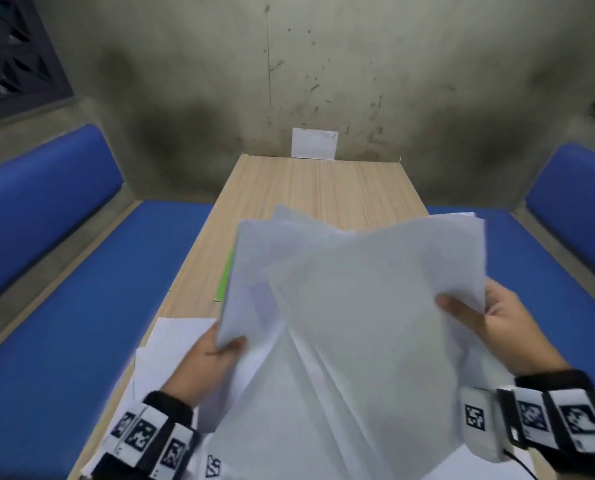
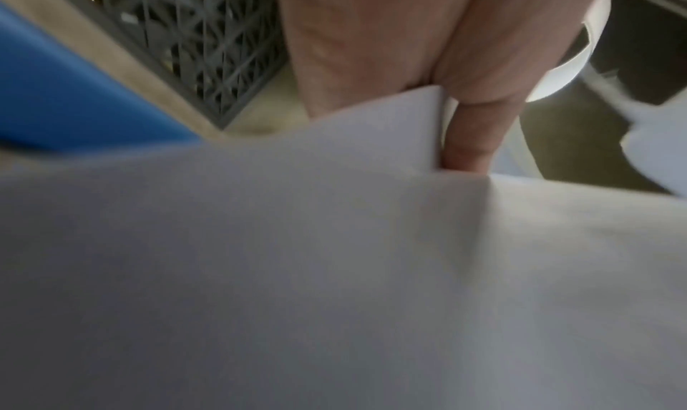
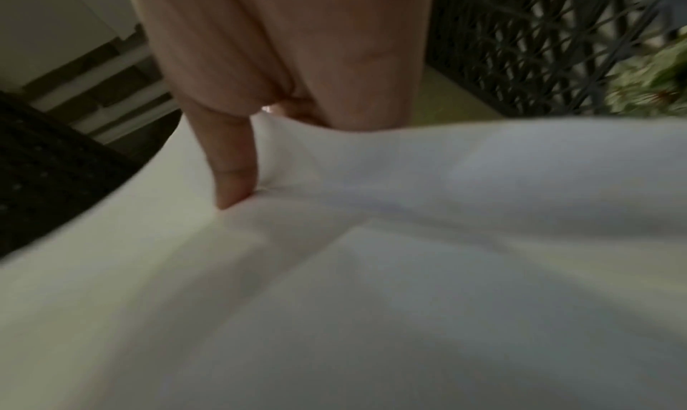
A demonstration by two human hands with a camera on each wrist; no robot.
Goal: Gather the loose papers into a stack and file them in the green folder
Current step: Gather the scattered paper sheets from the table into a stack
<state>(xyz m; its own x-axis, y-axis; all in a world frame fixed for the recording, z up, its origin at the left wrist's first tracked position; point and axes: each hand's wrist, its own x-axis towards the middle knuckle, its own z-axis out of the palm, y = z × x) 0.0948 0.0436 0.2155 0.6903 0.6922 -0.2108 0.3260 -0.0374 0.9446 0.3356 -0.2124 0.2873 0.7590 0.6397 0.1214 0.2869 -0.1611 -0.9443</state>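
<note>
Both hands lift an uneven sheaf of papers (image 1: pixel 351 306) at frame centre, the left hand (image 1: pixel 216 362) pinching its lower-left edge, the right hand (image 1: pixel 490 323) its right edge. The green folder (image 1: pixel 227 275), a sliver left of centre, lies flat on the table (image 1: pixel 324 181) behind the sheets, nearer the left hand, long axis running up-frame.

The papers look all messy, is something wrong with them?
Yes. The papers held by the left hand and right hand are fanned out unevenly and buckled, not squared. More sheets lie on the table.

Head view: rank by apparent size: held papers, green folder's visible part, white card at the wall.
1. held papers, largest, though nearest the camera
2. white card
3. green folder, only a sliver showing; papers hide the rest
</note>
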